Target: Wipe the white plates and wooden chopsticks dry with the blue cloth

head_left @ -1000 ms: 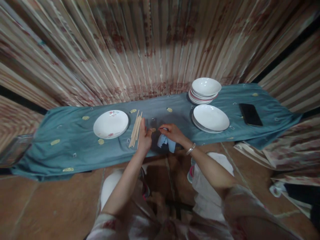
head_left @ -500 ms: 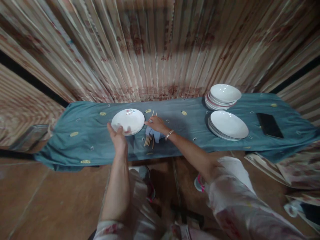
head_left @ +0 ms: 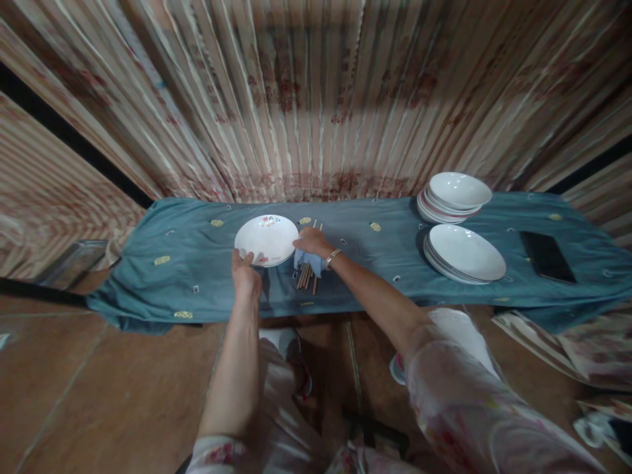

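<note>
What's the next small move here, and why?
Probably bring the blue cloth across onto the floral plate. The left hand has the plate's near-left rim, so it could steady it; the right hand, holding the cloth, is already at the right rim. The cloth itself hangs beside the plate, over the chopsticks.

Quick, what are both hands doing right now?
Left hand: closed on the near-left rim of the flowered plate.
Right hand: closed, holding the blue cloth, fingertips at the plate's right rim.
</note>
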{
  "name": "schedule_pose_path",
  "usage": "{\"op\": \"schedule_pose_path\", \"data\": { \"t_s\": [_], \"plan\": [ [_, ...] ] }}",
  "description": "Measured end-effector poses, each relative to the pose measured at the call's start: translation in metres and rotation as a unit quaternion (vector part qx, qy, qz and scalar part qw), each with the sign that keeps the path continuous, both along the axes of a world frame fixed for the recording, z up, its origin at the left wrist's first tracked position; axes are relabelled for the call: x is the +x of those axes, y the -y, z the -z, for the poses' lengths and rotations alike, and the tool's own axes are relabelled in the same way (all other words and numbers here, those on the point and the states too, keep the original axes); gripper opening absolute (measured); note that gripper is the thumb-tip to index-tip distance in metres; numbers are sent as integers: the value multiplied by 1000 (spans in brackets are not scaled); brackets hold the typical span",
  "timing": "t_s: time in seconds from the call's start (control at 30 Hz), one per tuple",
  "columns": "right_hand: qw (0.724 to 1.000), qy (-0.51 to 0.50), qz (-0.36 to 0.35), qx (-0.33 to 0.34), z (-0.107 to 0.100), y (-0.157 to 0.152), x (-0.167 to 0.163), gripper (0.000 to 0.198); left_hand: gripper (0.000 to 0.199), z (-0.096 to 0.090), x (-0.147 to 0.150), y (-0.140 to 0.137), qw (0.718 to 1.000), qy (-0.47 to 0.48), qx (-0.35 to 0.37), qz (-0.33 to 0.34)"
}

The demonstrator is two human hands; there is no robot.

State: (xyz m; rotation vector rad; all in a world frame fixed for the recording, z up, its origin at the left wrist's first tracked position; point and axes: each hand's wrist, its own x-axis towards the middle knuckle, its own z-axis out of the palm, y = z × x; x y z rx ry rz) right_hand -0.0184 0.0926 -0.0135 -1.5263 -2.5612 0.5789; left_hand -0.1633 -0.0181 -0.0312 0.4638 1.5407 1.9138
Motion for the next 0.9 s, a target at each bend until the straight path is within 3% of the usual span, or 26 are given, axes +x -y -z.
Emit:
{"op": "schedule_pose_path", "data": {
  "t_s": [0.33, 0.47, 0.7, 0.9],
  "plan": [
    [1000, -18, 3, 5, -10, 11, 6, 36, 62, -7, 5, 3, 1000, 1, 13, -8],
    [999, -31, 26, 11, -17, 17, 17, 37, 71, -12, 12, 5, 999, -8, 7, -39],
    [991, -88, 98, 39, -25, 31, 63, 30, 75, -10, 37, 9, 996, -76, 33, 20],
    [976, -140, 165, 38, -17, 40, 121, 27, 75, -6, 73, 6, 989, -111, 49, 89]
  ]
}}
